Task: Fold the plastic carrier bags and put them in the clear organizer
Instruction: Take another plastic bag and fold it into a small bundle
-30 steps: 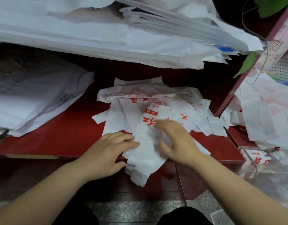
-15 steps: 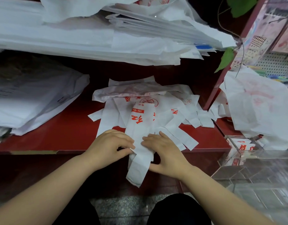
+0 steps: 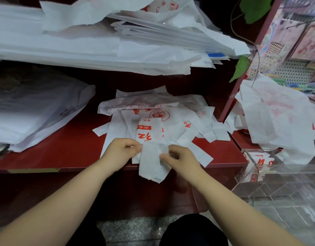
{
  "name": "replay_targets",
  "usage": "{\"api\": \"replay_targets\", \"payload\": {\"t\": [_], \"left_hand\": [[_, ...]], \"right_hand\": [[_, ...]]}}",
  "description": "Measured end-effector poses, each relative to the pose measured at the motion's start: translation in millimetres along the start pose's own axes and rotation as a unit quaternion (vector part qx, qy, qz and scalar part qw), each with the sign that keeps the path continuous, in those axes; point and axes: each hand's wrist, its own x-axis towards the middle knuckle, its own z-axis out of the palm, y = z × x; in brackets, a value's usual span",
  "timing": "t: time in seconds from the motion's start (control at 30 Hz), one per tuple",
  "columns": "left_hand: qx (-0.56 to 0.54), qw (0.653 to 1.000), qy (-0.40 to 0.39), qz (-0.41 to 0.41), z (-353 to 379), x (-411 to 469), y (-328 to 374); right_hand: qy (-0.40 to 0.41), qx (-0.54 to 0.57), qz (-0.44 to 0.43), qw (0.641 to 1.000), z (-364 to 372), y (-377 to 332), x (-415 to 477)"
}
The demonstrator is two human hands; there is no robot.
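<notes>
A white carrier bag with red print [image 3: 150,139], folded into a narrow strip, lies on top of a heap of similar bags [image 3: 174,110] on the red shelf [image 3: 69,153]. Its handle end hangs over the shelf's front edge. My left hand [image 3: 121,150] pinches the strip's left edge, and my right hand [image 3: 181,157] pinches its right edge, both just above the shelf edge. The clear organizer [image 3: 277,189] stands at the lower right, with folded red-printed bags visible inside it.
Thick stacks of white bags [image 3: 100,43] fill the shelf above and another pile [image 3: 34,110] lies at the left. More loose bags [image 3: 277,118] hang at the right behind a red upright [image 3: 242,71]. A green leaf [image 3: 239,68] dangles near it.
My right hand came off the bag's flat surface and moved to the near end. Both hands now pinch the strip's edges, and the hanging end has been folded shorter.
</notes>
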Motion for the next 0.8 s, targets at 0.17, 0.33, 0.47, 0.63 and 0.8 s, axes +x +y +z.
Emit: {"api": "replay_targets", "payload": {"t": [0.17, 0.33, 0.47, 0.63, 0.8], "left_hand": [[-0.016, 0.997, 0.074, -0.018, 7, 16, -6], [-0.014, 0.998, 0.061, 0.029, 2, 10, -15], [0.135, 0.983, -0.028, 0.118, 0, 15, -22], [0.249, 0.962, -0.078, 0.085, 3, 20, -22], [0.253, 0.963, -0.063, 0.072, 7, 18, -18]], "right_hand": [[0.025, 0.033, 0.113, 0.993, -4, -4, 34], [0.039, 0.023, 0.166, 0.985, -3, -3, 42], [0.046, 0.009, 0.173, 0.984, -3, -5, 41], [0.042, 0.000, 0.181, 0.983, -3, -8, 40], [0.041, -0.001, 0.182, 0.982, -3, -10, 41]]}}
